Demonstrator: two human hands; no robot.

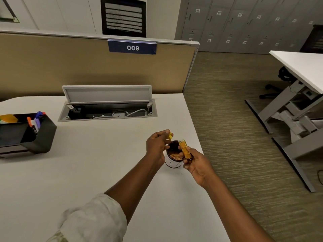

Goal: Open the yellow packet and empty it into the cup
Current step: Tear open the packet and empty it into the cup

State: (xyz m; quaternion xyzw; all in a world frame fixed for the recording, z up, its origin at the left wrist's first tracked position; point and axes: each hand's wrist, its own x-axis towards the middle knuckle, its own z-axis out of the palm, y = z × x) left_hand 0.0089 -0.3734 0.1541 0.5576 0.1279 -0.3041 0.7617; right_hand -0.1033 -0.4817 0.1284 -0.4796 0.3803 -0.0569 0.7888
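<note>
A white desk is carrying a cup near its right edge, a black organiser at left, and an open cable hatch is sitting at the back

- Your left hand covers the near-left wall of the cup, and your right hand hides its right side.
- Your right fingers hide the yellow packet's lower end.
- The torn scrap in your left fingertips is too small to make out.
- The black organizer is cut off by the left edge.
</note>
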